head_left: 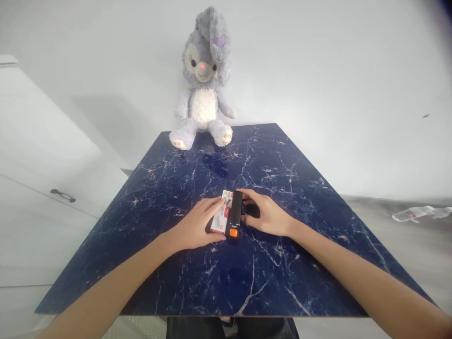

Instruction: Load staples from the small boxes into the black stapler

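Observation:
A small white-and-red box (220, 216) and a black stapler-like device with an orange button (235, 214) are side by side over the middle of the table. My left hand (197, 223) closes round the left side of the box, its fingers at the far end and its thumb near the close end. From the right, my right hand (266, 214) holds the black device with curled fingers. Its index fingertip is at the device's far end and its thumb against the side. The palm side of the left hand and what lies under the box are hidden.
The table (169, 278) has a dark blue marbled top. A grey-and-white plush rabbit (204, 106) sits at its far edge against the white wall. At left stands a white cabinet with a dark handle (62, 195). Clear plastic packaging (420, 213) lies beyond the right edge.

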### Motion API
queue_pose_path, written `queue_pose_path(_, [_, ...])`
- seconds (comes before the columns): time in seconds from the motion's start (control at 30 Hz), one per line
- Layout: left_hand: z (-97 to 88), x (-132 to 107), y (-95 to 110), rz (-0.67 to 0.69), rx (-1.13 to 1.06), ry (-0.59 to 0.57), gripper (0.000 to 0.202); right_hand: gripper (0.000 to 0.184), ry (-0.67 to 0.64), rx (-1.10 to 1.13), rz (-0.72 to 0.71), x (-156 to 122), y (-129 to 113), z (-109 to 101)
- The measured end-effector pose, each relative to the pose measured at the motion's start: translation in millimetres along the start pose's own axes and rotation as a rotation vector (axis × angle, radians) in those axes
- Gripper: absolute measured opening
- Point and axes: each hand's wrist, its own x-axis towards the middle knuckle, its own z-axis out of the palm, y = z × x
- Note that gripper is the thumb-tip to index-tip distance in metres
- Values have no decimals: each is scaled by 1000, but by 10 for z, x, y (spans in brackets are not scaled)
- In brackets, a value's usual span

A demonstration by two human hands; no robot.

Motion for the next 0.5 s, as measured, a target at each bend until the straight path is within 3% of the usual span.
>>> queue_pose_path(0.3, [-148, -32, 24, 19, 42, -53, 110, 75, -22, -12, -24, -14, 54, 16])
queue_pose_path(0.5, [-197, -59, -56, -102, -55, -59, 108, 77, -23, -27, -22, -13, 46, 14])
